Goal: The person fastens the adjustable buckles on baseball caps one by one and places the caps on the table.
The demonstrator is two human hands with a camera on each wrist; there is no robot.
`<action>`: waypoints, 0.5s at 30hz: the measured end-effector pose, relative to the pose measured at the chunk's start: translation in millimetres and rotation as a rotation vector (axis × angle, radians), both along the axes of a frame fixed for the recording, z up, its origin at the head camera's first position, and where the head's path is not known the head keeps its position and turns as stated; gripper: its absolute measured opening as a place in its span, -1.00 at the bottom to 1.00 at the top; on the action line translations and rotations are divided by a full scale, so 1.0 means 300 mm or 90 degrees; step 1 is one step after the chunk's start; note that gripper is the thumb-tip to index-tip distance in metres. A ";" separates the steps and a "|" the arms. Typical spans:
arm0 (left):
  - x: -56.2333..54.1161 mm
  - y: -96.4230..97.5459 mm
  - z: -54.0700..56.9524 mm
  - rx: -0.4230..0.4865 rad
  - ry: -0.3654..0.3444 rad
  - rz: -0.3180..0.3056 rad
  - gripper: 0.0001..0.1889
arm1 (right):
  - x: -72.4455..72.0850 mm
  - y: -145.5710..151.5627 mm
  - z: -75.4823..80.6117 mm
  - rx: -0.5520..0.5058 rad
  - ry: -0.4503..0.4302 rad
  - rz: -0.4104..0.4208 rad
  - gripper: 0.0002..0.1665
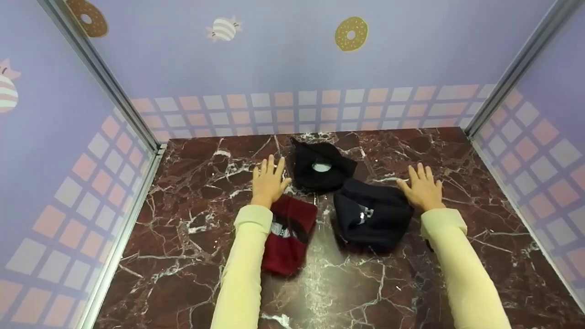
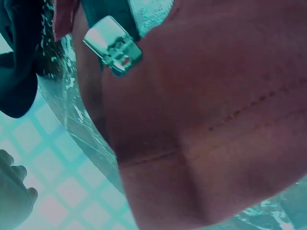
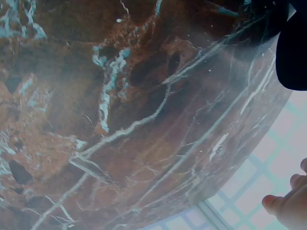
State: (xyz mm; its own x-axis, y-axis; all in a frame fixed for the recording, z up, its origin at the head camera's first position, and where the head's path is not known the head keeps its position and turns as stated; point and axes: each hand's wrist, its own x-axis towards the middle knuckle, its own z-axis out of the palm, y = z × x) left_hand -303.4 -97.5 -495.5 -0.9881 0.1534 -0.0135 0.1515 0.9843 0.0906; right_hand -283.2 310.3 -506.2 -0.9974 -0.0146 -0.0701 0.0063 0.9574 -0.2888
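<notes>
Three caps lie close together on the table. The maroon cap (image 1: 288,242) is nearest to my left hand (image 1: 267,183), whose spread fingers reach past its far left corner. In the left wrist view the maroon cloth (image 2: 201,105) fills much of the picture, with a metal buckle (image 2: 113,45) on a dark strap. Farther back sits the black cap (image 1: 322,155), with a pale oval patch on it. To the right is the navy cap (image 1: 374,214), bearing a small light emblem. My right hand (image 1: 422,187) is at its right edge, fingers straight and spread, gripping nothing.
The table (image 1: 192,256) has a dark red, white-veined marble top. Lilac walls with pink and white squares stand around it at the back (image 1: 292,59), left (image 1: 59,183) and right (image 1: 544,151). Metal posts mark the back corners.
</notes>
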 end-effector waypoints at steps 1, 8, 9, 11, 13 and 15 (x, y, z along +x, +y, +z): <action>0.001 0.009 0.002 -0.002 0.007 -0.009 -0.33 | -0.001 -0.001 0.002 0.002 0.006 0.002 -0.05; 0.011 0.099 0.014 -0.004 0.056 -0.086 -0.32 | -0.002 -0.007 0.009 -0.005 0.032 0.008 -0.10; 0.013 0.113 0.013 0.005 0.062 -0.096 -0.33 | 0.000 -0.008 0.009 -0.012 0.026 0.008 -0.10; 0.021 0.140 0.011 0.031 0.062 -0.107 -0.33 | 0.004 -0.012 0.010 -0.030 0.008 0.006 -0.06; 0.031 0.165 0.006 0.045 0.064 -0.114 -0.32 | 0.008 -0.016 0.013 -0.058 -0.020 0.004 -0.03; 0.041 0.189 0.000 0.057 0.061 -0.121 -0.32 | 0.013 -0.020 0.017 -0.093 -0.052 0.003 0.00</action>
